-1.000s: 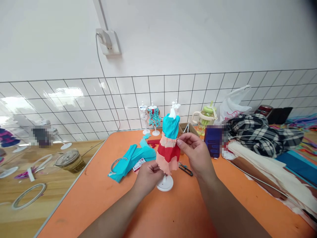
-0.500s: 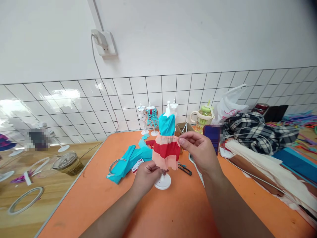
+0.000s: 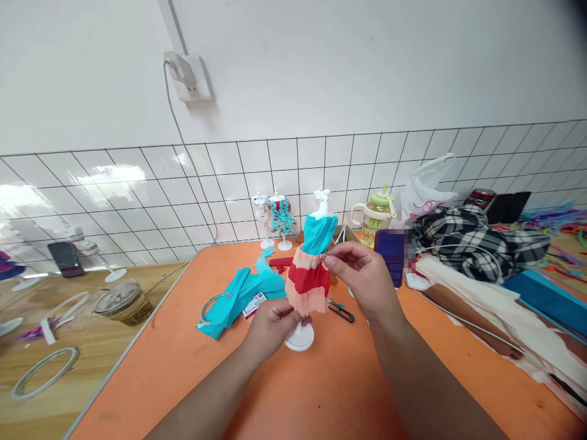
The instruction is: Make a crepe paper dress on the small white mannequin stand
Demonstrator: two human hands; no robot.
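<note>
Okay, our right hand (image 3: 358, 275) pinches the peach-and-red skirt (image 3: 309, 280) at its waist, thumb to finger; our left hand (image 3: 274, 321) closes around the mannequin (image 3: 299, 338) just under the hem. We have it tilted right, mid orange table (image 3: 275, 391).

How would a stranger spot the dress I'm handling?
Find the orange table. Over it, the dress is between your left hand and right hand. Unlike the ruffled outfit behind, its plain turquoise top meets a peach and red skirt.
</note>
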